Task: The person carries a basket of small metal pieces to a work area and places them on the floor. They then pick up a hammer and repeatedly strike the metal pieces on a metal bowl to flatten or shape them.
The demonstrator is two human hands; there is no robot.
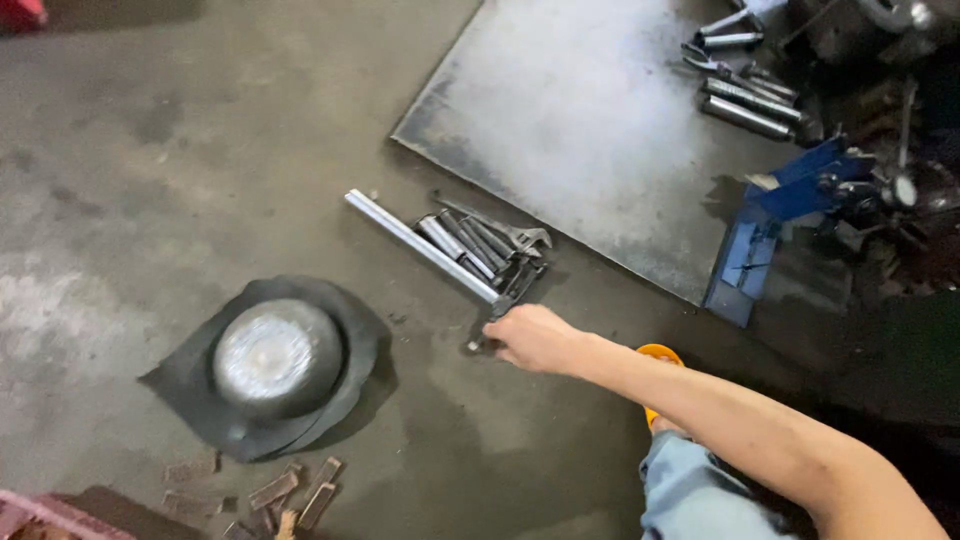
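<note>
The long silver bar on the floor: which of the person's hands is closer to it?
The right hand is closer, closed right at the near end of the long silver bar beside the pile of tools. The left hand is out of view.

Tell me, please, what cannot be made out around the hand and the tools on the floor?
- Right hand, head view: its fingers curl under, hiding what they grip at the long metal bar.
- Left hand: outside the frame.
- Pile of tools: overlapping, single pieces hard to separate.
- Dark machinery, top right: cut off by the edge, in shadow.
- Pink object, bottom left: cropped.
</note>
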